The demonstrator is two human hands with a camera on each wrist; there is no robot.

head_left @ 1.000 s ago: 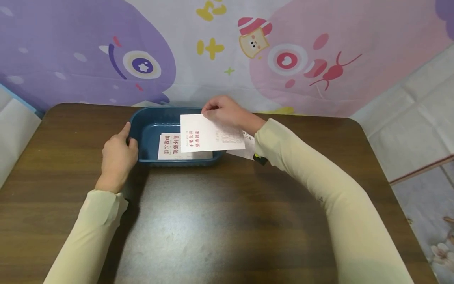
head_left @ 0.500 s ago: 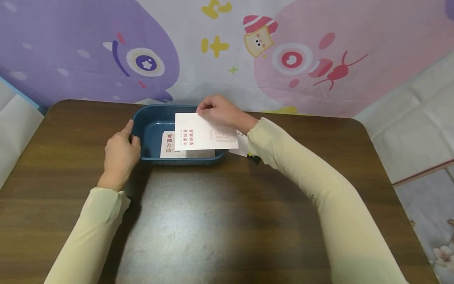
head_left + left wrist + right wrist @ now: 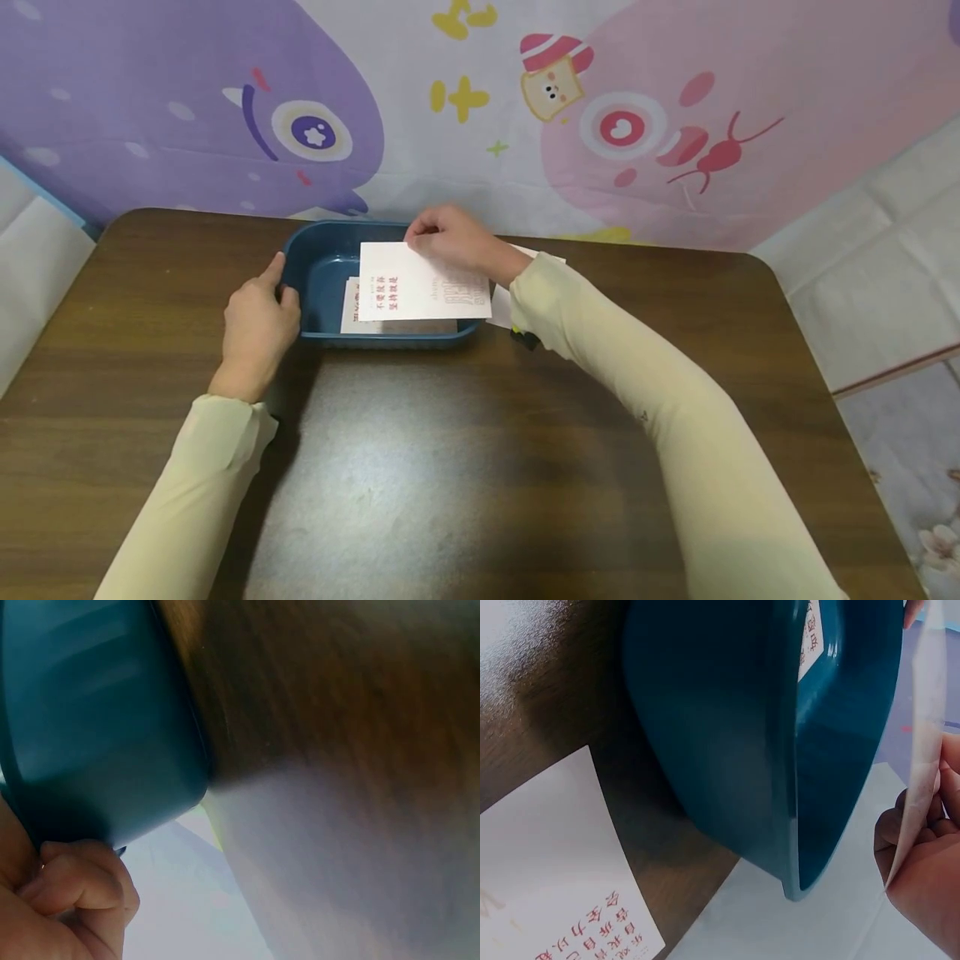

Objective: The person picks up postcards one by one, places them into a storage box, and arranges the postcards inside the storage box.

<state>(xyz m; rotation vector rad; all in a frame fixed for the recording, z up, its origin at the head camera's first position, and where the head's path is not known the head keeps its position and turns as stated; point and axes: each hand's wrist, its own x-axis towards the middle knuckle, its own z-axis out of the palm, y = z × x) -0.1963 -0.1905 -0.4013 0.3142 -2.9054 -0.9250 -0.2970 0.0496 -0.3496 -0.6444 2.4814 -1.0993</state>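
A dark blue plastic basin (image 3: 324, 287) sits at the back of the table. My left hand (image 3: 258, 327) grips its left end, index finger along the rim; in the left wrist view curled fingers (image 3: 90, 881) press against the basin's side. Between thumb and fingers my right hand (image 3: 459, 242) pinches the top edge of a white card (image 3: 420, 287) with red printed characters, held over the basin. Under it, inside the basin, lie other white cards (image 3: 401, 327), mostly covered. The right wrist view shows the held card (image 3: 919, 757) nearly edge-on.
Right of the basin, another printed card (image 3: 562, 855) lies on the wooden table (image 3: 465, 467), partly behind the right sleeve. A small black and yellow object (image 3: 525, 338) shows beside that sleeve. A cartoon-printed cloth (image 3: 465, 158) hangs directly behind the table's back edge.
My right hand has carried the pinched card a little leftward over the basin, covering more of the cards inside. My left hand stays at the basin's end. The head view has shifted slightly.
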